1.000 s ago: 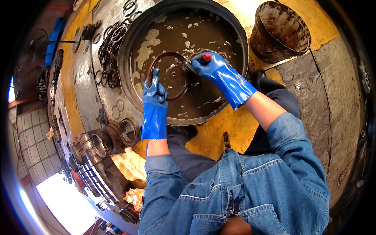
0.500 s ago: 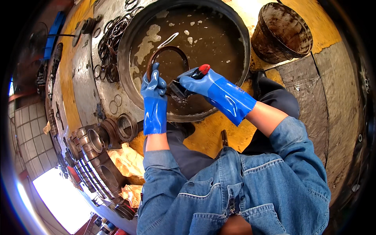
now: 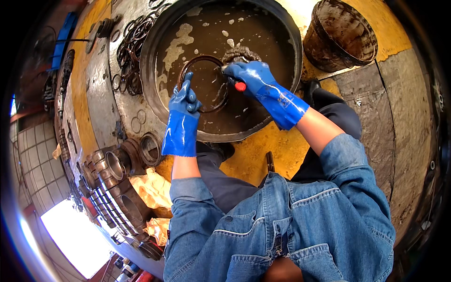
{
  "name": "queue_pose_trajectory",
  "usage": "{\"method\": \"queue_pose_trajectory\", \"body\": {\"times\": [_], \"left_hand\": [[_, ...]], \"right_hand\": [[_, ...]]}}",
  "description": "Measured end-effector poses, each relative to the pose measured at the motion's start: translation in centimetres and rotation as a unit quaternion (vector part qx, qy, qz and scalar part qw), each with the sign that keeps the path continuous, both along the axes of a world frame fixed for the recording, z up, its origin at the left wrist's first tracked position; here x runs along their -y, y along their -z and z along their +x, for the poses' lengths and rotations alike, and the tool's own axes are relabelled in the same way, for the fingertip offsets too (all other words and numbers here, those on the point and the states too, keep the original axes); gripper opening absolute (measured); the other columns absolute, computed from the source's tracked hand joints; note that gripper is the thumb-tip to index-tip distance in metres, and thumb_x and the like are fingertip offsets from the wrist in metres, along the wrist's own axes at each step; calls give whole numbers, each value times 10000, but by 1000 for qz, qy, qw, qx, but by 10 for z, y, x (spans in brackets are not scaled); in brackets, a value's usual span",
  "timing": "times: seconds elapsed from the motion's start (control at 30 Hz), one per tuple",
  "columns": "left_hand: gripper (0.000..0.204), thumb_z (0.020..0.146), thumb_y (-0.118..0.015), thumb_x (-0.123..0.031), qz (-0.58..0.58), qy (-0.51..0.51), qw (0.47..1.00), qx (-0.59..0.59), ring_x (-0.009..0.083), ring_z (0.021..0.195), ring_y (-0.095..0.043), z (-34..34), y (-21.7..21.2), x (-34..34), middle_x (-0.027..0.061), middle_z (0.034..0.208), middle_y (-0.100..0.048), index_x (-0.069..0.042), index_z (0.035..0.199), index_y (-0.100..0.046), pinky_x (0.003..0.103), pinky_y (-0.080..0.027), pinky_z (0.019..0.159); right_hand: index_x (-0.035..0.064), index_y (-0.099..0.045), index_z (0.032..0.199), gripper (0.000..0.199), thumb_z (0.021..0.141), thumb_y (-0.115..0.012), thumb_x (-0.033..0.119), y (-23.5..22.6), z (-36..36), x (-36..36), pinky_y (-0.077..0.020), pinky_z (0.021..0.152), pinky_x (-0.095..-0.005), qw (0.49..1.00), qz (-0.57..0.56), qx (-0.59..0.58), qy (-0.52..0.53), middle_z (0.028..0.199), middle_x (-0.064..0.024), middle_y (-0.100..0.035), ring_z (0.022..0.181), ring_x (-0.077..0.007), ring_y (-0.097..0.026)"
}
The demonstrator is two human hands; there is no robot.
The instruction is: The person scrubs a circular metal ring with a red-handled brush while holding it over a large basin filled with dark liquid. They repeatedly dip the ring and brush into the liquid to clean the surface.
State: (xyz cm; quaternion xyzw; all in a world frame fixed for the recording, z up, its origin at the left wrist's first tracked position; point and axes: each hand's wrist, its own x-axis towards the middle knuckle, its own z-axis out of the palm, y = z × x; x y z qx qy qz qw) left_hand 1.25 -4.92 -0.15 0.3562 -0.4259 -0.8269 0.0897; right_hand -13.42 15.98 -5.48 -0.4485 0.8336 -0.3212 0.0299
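We hold the dark ring over the murky basin, left hand pinching its rim, right hand closed on a red-handled brush. Wet gloves likely weaken our grip; the ring may slip and sink from sight.

We see a bright, evenly daylit scene with blown-out white glare at the lower left, glints on the wet basin liquid and glossy gloves, sharp focus at centre, and heavy fisheye bending with a black vignette around the rim.
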Motion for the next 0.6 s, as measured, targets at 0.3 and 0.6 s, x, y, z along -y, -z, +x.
{"method": "queue_pose_trajectory", "body": {"times": [0.3, 0.6], "left_hand": [[409, 1081, -626, -195, 2, 52, 999, -5, 65, 419, -339, 5, 8, 4, -32, 625, -516, -46, 1461, -602, 258, -298, 453], [387, 1084, -630, -199, 2, 6, 998, -59, 85, 427, -337, 8, 12, 10, -25, 613, -507, -63, 1446, -614, 269, -292, 451]], "right_hand": [[135, -748, 1250, 376, 890, -770, 30, -19, -27, -2, -633, 850, -401, 962, -249, 32, -104, 1171, -120, -782, 972, -325, -774], [187, -807, 1144, 269, 895, -752, 273, -11, 6, -8, -595, 905, -387, 920, 18, 392, 17, 1072, -107, -797, 992, -280, -763]]}}
